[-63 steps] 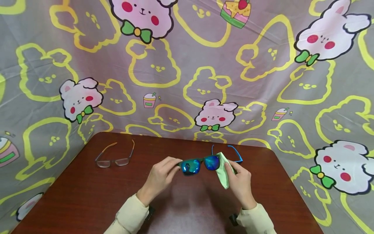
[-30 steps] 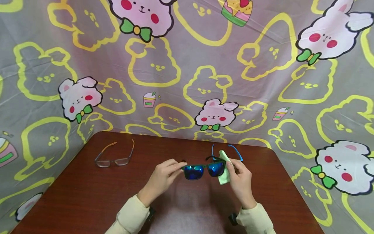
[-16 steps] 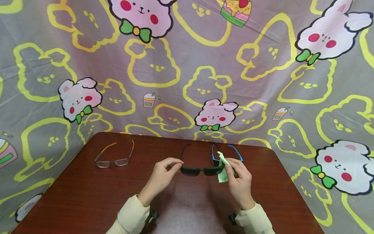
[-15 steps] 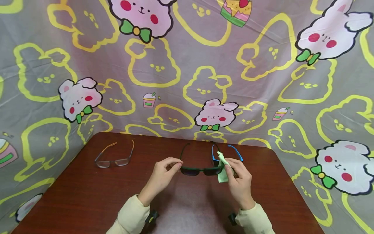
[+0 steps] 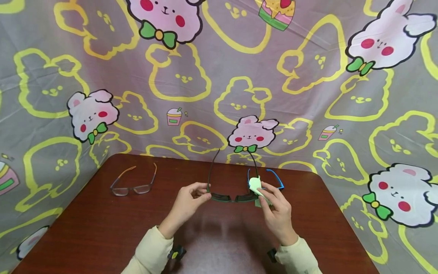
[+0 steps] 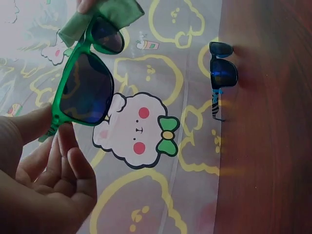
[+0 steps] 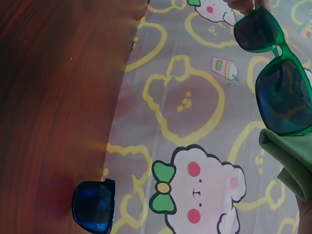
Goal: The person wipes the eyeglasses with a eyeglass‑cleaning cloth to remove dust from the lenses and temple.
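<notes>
A pair of green-framed sunglasses [image 5: 220, 197] with dark lenses is held up above the table, its open temples pointing away toward the backdrop. My left hand [image 5: 186, 202] pinches the left hinge corner between thumb and fingers, as the left wrist view shows closely. At the other end, my right hand [image 5: 278, 213] grips a pale green cloth [image 5: 255, 184] against the right corner of the frame. In the right wrist view the folded cloth [image 7: 292, 156] touches the edge of the nearer lens, and most of that hand is out of sight.
Blue sunglasses [image 5: 275, 179] lie behind my right hand, partly covered by it. Clear eyeglasses [image 5: 131, 190] with orange-tipped temples rest on the left of the brown table [image 5: 102, 228]. A patterned cloth backdrop [image 5: 191, 76] rises behind the table.
The sunglasses have tipped from showing mirrored lens fronts to lying flatter, temples now pointing up and away. The cloth has shifted about the right corner. Both hands stay near the same place.
</notes>
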The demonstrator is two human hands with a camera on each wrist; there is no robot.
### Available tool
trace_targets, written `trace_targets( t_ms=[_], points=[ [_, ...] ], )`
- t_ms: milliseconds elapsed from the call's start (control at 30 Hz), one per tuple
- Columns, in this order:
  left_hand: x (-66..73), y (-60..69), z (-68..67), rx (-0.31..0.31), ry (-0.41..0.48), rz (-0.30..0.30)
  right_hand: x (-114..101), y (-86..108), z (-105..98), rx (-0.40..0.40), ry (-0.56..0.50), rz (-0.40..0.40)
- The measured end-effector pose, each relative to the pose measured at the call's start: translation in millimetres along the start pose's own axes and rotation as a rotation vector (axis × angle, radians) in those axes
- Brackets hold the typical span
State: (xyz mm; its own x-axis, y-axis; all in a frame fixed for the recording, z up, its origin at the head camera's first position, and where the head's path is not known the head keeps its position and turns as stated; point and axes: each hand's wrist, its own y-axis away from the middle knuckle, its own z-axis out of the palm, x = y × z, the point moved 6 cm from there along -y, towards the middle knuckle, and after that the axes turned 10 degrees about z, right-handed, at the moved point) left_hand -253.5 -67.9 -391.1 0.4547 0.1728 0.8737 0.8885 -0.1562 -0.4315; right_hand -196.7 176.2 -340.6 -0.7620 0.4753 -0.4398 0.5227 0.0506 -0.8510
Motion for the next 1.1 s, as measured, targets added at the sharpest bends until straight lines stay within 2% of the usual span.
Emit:
trace_targets(
  t_ms=[100,200,300,500,667,833,967,1100],
  points=[
    [-14.9,-0.6,0.8,-0.022,-0.012,-0.010,0,1.2,0,0.020,0.012,-0.043],
    [-13.8,0.0,1.4,-0.031,-0.015,-0.004,-2,1.3,0,0.051,0.024,-0.067],
    [-10.5,-0.4,1.7,-0.019,-0.038,0.032,-2,1.6,-1,0.089,0.041,-0.069],
    [-1.8,2.3,0.8,0.040,-0.156,0.111,17,10.7,-2,0.141,0.110,-0.049],
    [7.4,4.7,0.8,0.098,-0.235,0.212,23,15.4,0,0.112,0.209,-0.037],
    [16.2,6.4,1.3,0.165,-0.276,0.323,15,15.5,3,0.109,0.278,-0.089],
    [23.0,8.9,3.9,0.182,-0.309,0.389,8,14.3,7,0.092,0.340,-0.147],
    [28.4,11.1,7.3,0.183,-0.346,0.457,3,14.5,13,0.069,0.408,-0.171]
  ],
)
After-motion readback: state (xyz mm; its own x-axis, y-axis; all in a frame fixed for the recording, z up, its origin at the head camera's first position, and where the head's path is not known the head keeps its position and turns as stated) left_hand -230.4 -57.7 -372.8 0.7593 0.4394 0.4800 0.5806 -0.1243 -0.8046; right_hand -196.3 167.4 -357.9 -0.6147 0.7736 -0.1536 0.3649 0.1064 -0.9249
